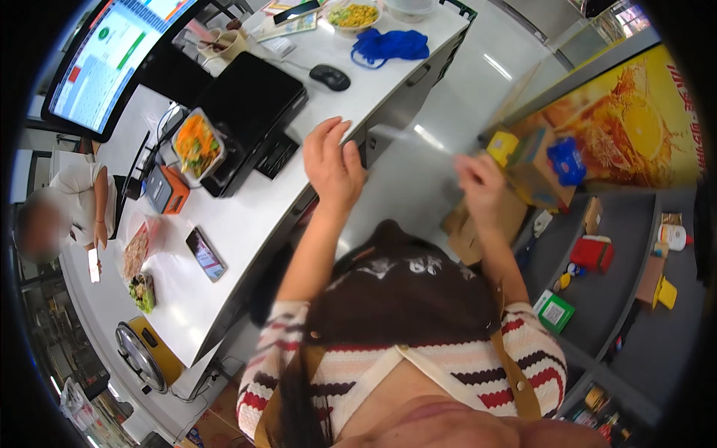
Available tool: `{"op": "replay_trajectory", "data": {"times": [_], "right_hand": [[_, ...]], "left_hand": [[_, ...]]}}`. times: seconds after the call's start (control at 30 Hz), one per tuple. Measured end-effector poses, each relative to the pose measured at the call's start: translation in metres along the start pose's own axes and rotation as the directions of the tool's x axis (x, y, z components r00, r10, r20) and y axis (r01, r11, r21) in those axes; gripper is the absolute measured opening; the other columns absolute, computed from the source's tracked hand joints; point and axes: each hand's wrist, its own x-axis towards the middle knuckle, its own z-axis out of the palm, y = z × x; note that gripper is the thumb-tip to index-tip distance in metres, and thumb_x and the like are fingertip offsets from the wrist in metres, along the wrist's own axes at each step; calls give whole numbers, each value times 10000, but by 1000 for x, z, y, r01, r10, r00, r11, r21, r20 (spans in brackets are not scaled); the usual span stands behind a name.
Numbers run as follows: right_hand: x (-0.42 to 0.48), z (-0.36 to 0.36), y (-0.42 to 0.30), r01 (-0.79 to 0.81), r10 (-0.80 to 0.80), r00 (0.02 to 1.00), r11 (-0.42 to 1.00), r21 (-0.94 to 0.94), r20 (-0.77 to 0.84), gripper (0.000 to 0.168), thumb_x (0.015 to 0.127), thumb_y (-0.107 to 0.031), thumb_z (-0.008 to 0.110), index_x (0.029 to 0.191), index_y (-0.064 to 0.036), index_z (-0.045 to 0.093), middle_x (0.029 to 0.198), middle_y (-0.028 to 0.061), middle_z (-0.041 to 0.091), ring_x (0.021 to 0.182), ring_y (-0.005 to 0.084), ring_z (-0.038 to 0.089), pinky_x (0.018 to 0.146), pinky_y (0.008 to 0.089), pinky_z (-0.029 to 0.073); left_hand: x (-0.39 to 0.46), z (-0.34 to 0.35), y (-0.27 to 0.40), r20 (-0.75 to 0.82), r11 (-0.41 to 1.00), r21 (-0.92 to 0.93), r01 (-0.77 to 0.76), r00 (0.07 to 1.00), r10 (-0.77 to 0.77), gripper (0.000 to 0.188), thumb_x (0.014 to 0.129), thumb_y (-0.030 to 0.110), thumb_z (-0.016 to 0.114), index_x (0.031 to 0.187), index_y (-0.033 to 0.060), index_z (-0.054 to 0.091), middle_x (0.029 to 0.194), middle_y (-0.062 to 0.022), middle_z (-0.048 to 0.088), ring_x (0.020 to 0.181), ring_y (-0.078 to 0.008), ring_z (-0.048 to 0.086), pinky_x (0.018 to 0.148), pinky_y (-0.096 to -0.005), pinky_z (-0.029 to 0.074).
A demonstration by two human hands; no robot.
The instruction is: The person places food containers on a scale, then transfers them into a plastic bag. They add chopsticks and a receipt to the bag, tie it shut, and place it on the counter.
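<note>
My left hand (334, 162) is raised by the edge of the white counter (269, 215), its fingers apart and nothing seen in it. Closest to it on the counter are a black box-shaped device (252, 101) and a black computer mouse (330, 77). A clear container of shredded orange and green vegetables (198, 144) stands against that device. My right hand (479, 182) is blurred, with its fingers curled; whether anything is in it cannot be made out. Just beyond it is a cardboard box (529, 162) with a blue package (566, 161) and a yellow item (502, 147).
A monitor (115, 56), a phone (205, 253), a blue cloth (392, 45) and a noodle-like dish (353, 15) are on the counter. A rice cooker (148, 353) stands at lower left. Across the counter, a person (84, 196) holds a phone. Grey shelves (633, 224) hold small goods at right.
</note>
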Motion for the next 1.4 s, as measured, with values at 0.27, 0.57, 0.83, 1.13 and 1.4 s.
{"op": "replay_trajectory", "data": {"times": [0.27, 0.57, 0.83, 1.13, 1.4], "right_hand": [[150, -25, 88, -259, 290, 942, 948, 186, -168, 278, 844, 42, 510, 1077, 11, 660, 944, 84, 673, 798, 135, 648, 742, 242, 494], [315, -10, 141, -241, 305, 952, 738, 631, 8, 303, 875, -19, 496, 1151, 63, 591, 1110, 127, 619, 950, 184, 604, 837, 275, 465], [455, 91, 168, -362, 272, 932, 697, 619, 240, 390, 912, -49, 533, 1294, 0, 476, 1073, 128, 628, 870, 151, 603, 717, 248, 457], [514, 181, 161, -418, -106, 719, 724, 549, 687, 260, 901, -39, 555, 1150, 4, 493, 989, 132, 661, 816, 172, 635, 737, 271, 480], [568, 196, 187, 594, -635, 662, 768, 237, 399, 463, 767, -188, 715, 1198, -115, 564, 1216, 70, 581, 1174, 254, 504, 957, 388, 374]], "left_hand": [[81, 213, -104, 447, 975, 158, -158, 892, 72, 528, 773, 162, 682, 1263, 80, 504, 1215, -185, 512, 1119, -361, 486, 954, -427, 397], [151, 319, -190, 583, 913, 368, -175, 808, -80, 540, 765, 294, 681, 1270, 178, 531, 949, -94, 561, 929, -259, 536, 763, -398, 392], [136, 272, -170, 507, 918, 397, -14, 837, -207, 529, 717, 258, 706, 1224, 182, 573, 856, -83, 540, 834, -259, 535, 735, -402, 376], [187, 248, -145, 82, 433, -461, 775, 523, -849, 301, 889, 176, 626, 1155, 36, 607, 1074, -43, 592, 880, -82, 504, 760, -214, 409], [225, 178, -173, -497, 689, 535, 488, 842, -210, 359, 711, -124, 614, 974, 96, 721, 856, -65, 632, 708, -146, 577, 561, -245, 443]]}}
